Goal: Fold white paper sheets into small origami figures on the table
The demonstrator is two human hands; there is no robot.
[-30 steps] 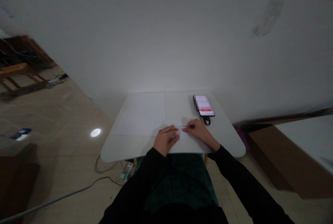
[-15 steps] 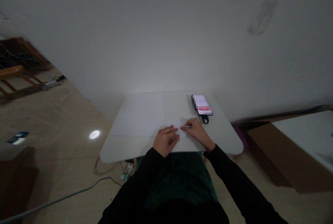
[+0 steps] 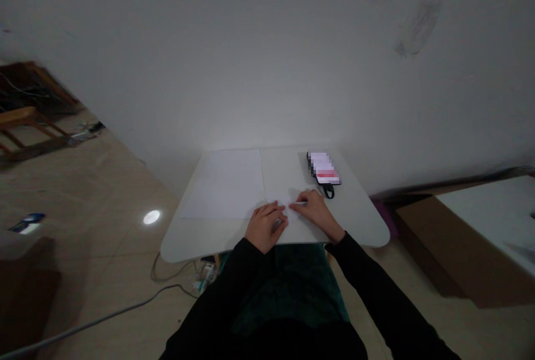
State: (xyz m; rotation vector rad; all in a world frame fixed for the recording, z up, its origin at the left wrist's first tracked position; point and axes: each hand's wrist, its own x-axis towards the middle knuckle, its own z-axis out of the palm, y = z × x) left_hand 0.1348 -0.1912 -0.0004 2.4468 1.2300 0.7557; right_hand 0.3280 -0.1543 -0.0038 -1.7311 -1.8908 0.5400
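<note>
A small piece of white paper [image 3: 286, 204] lies between my two hands near the front of the white table. My left hand [image 3: 266, 227] rests on the table with its fingers curved, and thumb and fingertips gather at the paper's left side. From the right, my right hand [image 3: 312, 208] pinches the paper's edge between thumb and fingers; a narrow white strip shows at the pinch. How the paper is folded is too small and dim to make out. A large white sheet [image 3: 225, 184] lies flat beyond my left hand.
At the table's back right lies a phone [image 3: 324, 168] with a blurred screen and a black strap loop [image 3: 329, 190]. The white table [image 3: 351, 215] stands against a grey wall. A cardboard box [image 3: 463, 243] is at right; a cable [image 3: 117, 312] crosses the floor at left.
Both hands stay almost where they were, around the small paper. The right fingertips have shifted very slightly. The whole view has moved a little.
</note>
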